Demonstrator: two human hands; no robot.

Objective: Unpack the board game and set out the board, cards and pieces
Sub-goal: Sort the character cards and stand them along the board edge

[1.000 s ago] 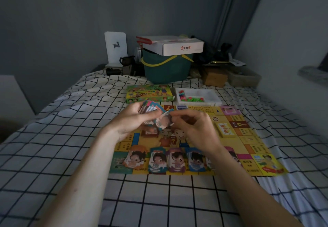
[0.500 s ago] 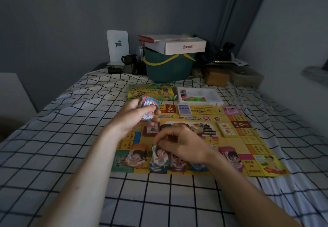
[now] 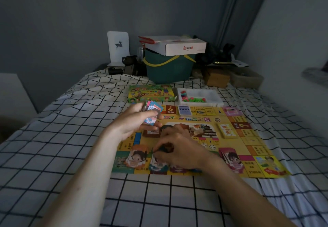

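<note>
The yellow game board [image 3: 236, 148] lies flat on the checked bedspread. My left hand [image 3: 132, 122] holds a stack of play-money notes [image 3: 152, 110] above the board's left part. My right hand [image 3: 179, 148] is low over the front row of note piles, fingers curled and pinching a note [image 3: 154, 153] on the second pile. An orange pile [image 3: 136, 157] lies left of it, a red pile [image 3: 230, 158] to the right. Two card decks [image 3: 184, 110] [image 3: 227, 130] and dice [image 3: 208, 146] sit on the board.
The green game box [image 3: 150, 93] and a white tray of coloured pieces [image 3: 200, 97] lie behind the board. Farther back stand a green basket [image 3: 168, 69] with a white carton [image 3: 177, 46] on top, a white stand and dark clutter. A wall runs along the right.
My right hand left the stack in my left hand, came down with a note and now sits lower on the front row of piles. The left hand stayed roughly in place.
</note>
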